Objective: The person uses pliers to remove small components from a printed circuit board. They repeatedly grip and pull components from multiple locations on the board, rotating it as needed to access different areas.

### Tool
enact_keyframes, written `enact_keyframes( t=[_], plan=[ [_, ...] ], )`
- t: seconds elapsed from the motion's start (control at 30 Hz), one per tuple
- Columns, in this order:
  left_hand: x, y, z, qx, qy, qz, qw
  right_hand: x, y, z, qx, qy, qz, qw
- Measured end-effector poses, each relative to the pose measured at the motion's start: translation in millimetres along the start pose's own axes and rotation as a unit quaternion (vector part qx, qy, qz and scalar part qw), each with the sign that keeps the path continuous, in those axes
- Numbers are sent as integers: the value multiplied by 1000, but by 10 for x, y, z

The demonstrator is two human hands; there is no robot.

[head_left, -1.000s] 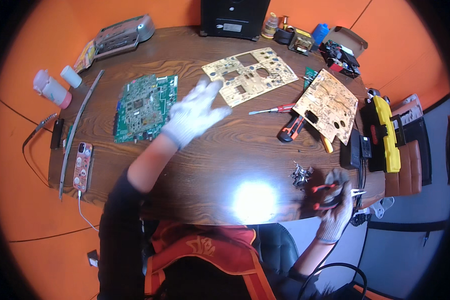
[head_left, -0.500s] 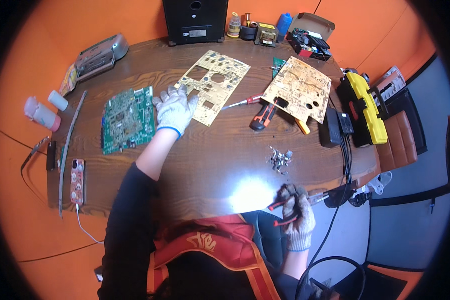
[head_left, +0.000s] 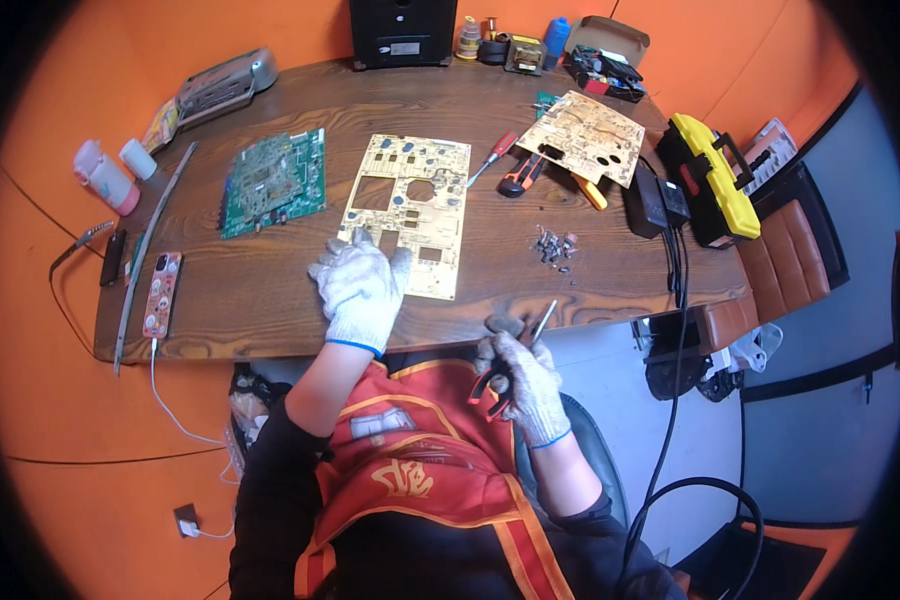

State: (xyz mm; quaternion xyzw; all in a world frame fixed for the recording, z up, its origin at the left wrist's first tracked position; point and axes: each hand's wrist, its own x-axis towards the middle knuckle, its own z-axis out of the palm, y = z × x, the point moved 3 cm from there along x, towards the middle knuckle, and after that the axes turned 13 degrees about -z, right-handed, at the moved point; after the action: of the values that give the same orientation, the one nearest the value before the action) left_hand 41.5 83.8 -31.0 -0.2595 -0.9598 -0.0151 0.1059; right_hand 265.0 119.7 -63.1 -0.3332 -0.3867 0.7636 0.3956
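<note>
- Left hand (head_left: 363, 285): white knitted glove with blue cuff; fingers partly bent over the lower left corner of the cutout board; whether they pinch it or only rest there cannot be told
- Right hand (head_left: 526, 375): matching glove, darkened at the fingers; closed around the pliers, held above the lap near the front edge of the desk (head_left: 260, 310)
- Pliers (head_left: 485, 392): red-and-black handles toward the body, metal nose pointing up and to the right
- Cutout board (head_left: 442, 220): tan, roughly rectangular, with several square openings and one many-sided opening; flat on the desk, its near end close to the front edge
- Loose parts (head_left: 553, 246): small heap of metallic and dark pieces, to the right of the cutout board, well apart from it
- Green circuit boards (head_left: 270, 188): stacked, left of the cutout board
- Second tan board (head_left: 587, 138): tilted, lying partly over a yellow-handled tool (head_left: 593, 193)
- Screwdriver (head_left: 500, 148): red handle, between the two tan boards
- Utility knife (head_left: 521, 177): black and orange, beside the second tan board
- Phone (head_left: 163, 295): patterned case, left side, white cable (head_left: 163, 400) attached
- Toolbox (head_left: 712, 180): yellow and black, right end
</note>
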Motion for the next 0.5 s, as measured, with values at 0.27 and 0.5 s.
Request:
enact_keyframes(
  t=[0.27, 0.5],
  plan=[
    [-853, -418, -203, -58, 15, 47, 997, -277, 191, 52, -94, -32, -11, 995],
    [-1238, -787, -283, -265, 17, 111, 958, -394, 428, -1, -50, 75, -43, 995]
  ],
)
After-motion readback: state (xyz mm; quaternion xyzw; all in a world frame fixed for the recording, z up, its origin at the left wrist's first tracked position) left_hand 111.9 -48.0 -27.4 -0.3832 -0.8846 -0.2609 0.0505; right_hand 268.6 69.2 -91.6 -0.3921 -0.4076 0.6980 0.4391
